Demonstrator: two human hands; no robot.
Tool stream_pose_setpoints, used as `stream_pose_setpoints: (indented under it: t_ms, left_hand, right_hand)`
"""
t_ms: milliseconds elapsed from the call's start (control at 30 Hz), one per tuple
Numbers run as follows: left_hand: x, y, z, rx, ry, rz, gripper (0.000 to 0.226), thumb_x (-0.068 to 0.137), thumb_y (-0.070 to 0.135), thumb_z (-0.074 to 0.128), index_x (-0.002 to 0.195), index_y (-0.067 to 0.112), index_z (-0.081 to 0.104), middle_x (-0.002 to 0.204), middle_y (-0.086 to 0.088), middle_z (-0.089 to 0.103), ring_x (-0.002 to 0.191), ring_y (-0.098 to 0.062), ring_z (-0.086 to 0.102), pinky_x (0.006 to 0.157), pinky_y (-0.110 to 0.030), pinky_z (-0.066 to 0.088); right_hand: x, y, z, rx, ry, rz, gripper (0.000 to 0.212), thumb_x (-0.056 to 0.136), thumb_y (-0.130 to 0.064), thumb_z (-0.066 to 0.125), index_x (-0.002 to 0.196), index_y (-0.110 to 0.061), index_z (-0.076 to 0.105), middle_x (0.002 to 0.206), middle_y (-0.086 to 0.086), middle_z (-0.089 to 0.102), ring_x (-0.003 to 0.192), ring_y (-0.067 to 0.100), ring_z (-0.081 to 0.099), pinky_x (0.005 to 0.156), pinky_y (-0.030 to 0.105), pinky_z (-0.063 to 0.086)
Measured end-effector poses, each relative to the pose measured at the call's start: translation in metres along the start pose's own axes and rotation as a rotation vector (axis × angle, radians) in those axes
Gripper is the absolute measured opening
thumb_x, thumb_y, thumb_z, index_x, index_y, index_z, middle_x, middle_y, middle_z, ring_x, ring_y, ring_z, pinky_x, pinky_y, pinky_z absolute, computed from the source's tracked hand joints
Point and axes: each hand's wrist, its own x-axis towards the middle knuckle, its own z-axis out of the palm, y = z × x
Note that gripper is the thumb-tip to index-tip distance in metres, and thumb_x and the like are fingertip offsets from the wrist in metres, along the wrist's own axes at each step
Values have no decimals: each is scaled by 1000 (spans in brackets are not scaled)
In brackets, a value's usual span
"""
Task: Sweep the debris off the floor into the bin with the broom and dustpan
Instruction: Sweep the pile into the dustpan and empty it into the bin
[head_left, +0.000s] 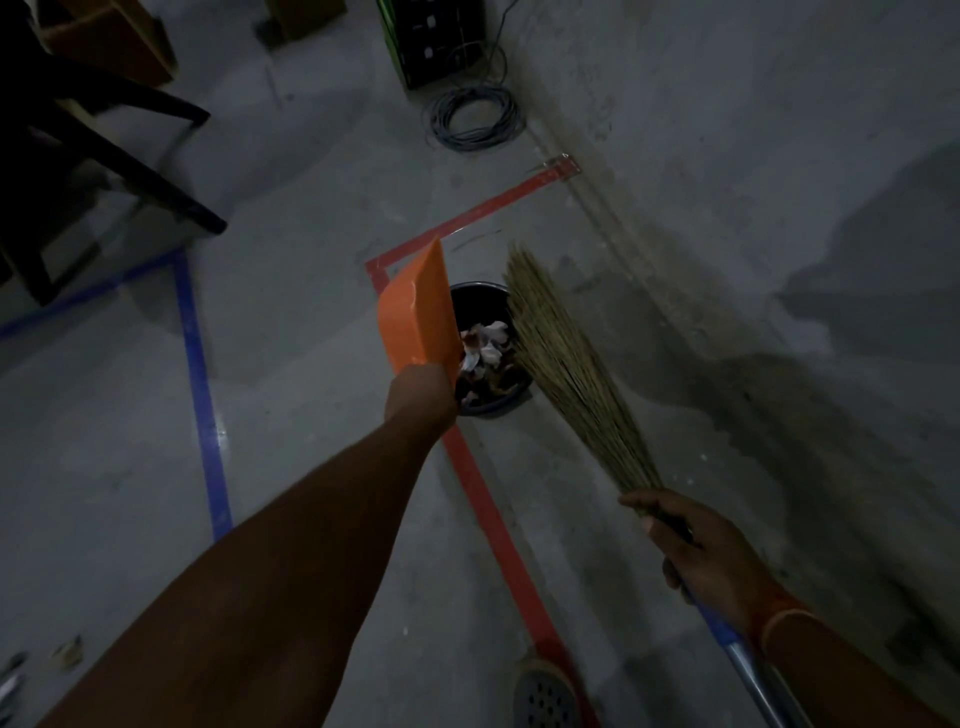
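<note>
Overhead, the left hand (420, 396) grips the handle end of the orange dustpan (418, 310), which rises steeply tilted just beyond its knuckles, its underside toward the camera. Immediately to that hand's right sits the dark round bin (485, 349) on the floor, holding pale crumpled debris (484, 347). The right hand (698, 545) is wrapped around the broom (569, 370) where the straw bundle meets the shaft; the bristles fan away ahead of it and overlap the bin's right rim. A red tape line (483, 493) runs on the concrete floor between the two hands.
</note>
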Motion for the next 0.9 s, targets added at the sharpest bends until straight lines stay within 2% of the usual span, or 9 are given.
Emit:
stream_pose_setpoints:
  t_ms: [167, 267, 367, 467, 533, 667, 733, 800, 900]
  left_hand:
    - [-9, -5, -1, -17, 45, 45, 26, 90, 8, 52, 103, 5, 74, 106, -19, 70, 95, -39, 69, 77, -41, 59]
    - [-14, -14, -4, -140, 32, 23, 28, 87, 10, 54, 101, 12, 78, 104, -14, 74, 92, -35, 70, 77, -37, 58]
    - [-34, -28, -7, -426, 33, -43, 38, 84, 5, 50, 102, 18, 81, 93, -12, 75, 79, -35, 70, 70, -37, 60]
    - [-65, -46, 3, -818, 36, -97, 41, 88, -1, 47, 105, 18, 79, 63, -9, 64, 50, -26, 55, 49, -32, 44]
    - [-92, -66, 14, -974, 11, -98, 34, 94, 1, 49, 106, 15, 78, 55, -8, 57, 44, -21, 46, 45, -28, 37]
    - [-164, -113, 29, -1170, -59, -89, 31, 98, 0, 49, 108, 11, 76, 68, -12, 57, 46, -18, 47, 44, -25, 33]
    - [-208, -141, 33, -1238, -87, -102, 30, 99, -1, 48, 108, 10, 75, 69, -11, 56, 44, -14, 47, 41, -22, 32]
    - [-251, -174, 39, -1303, -101, -114, 31, 99, -2, 47, 107, 9, 75, 79, -15, 59, 49, -17, 47, 42, -22, 33]
    - [-314, -233, 51, -1364, -69, -138, 32, 98, -5, 47, 105, 9, 76, 89, -14, 63, 49, -15, 49, 45, -23, 34]
  right_hand:
    - [-6, 0, 2, -12, 16, -2, 36, 99, -13, 53, 106, -44, 69, 83, 18, 67, 50, 22, 52, 45, 29, 42]
    - [-18, -2, 6, -5, 18, -18, 34, 99, -13, 53, 105, -41, 70, 80, 18, 66, 50, 24, 51, 44, 29, 42]
    - [-37, -8, 10, -26, 35, -52, 30, 98, -14, 54, 106, -39, 70, 81, 11, 69, 49, 23, 52, 42, 27, 43]
    - [-55, -13, 16, -60, 50, -80, 29, 99, -15, 54, 107, -39, 69, 78, -1, 70, 49, 19, 53, 42, 24, 43]
    - [-70, -13, 25, -80, 56, -101, 30, 99, -15, 55, 107, -39, 69, 76, -1, 70, 49, 20, 54, 43, 27, 44]
    - [-109, -12, 53, -112, 38, -158, 30, 99, -16, 55, 108, -41, 69, 87, 8, 69, 54, 27, 56, 45, 33, 46]
    - [-134, -14, 74, -154, -6, -169, 31, 99, -16, 53, 109, -42, 68, 85, 14, 67, 54, 26, 56, 46, 33, 46]
    - [-163, -17, 99, -178, -43, -174, 32, 100, -14, 52, 110, -41, 67, 79, 14, 65, 53, 25, 55, 46, 33, 46]
    - [-205, -23, 140, -189, -96, -186, 30, 100, -13, 51, 111, -35, 68, 79, 17, 63, 52, 27, 52, 44, 31, 44]
